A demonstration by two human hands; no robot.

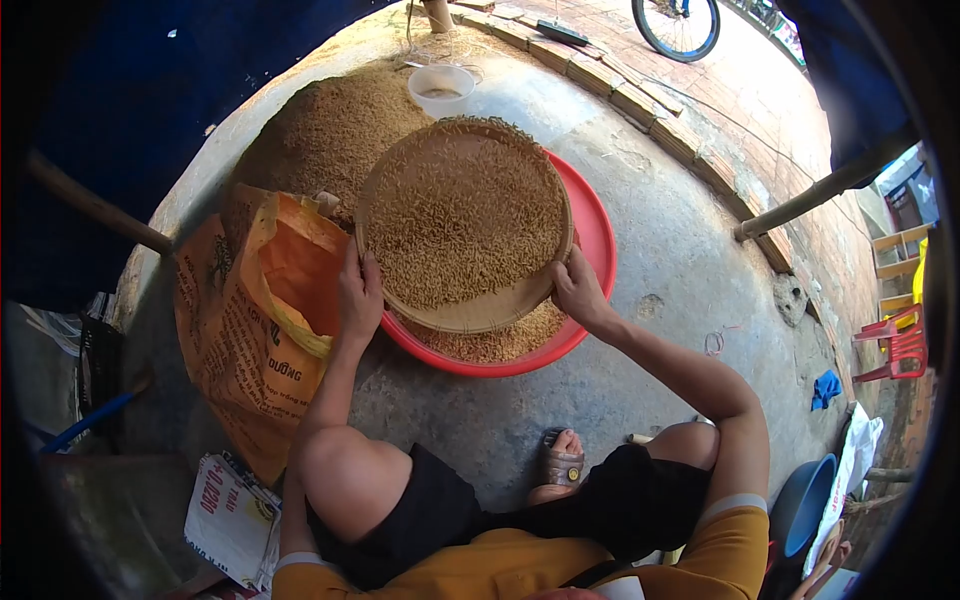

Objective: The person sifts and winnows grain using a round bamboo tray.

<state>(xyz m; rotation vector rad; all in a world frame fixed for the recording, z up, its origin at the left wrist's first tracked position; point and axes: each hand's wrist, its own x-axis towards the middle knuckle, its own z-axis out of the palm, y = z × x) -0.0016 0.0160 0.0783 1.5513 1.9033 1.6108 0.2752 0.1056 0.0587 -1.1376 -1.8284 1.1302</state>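
Observation:
A round woven tray [490,315] holds a spread of small tan pellets or grains [470,225]. My left hand [361,290] grips its lower left rim, and my right hand [582,290] grips the lower right rim, with fingers partly hidden by the tray. Beneath the tray is a wide red basin [597,225] with tan grainy material [500,342] in it; the tray hides much of the basin. An open orange sack [250,340] stands beside my left hand.
Behind the sack lies a large brown grainy heap [335,125], with a translucent bowl [441,90] at its edge. A brick edging [640,105] crosses the upper right. Poles [825,190] stand at both sides. A blue basin [808,505] is at lower right.

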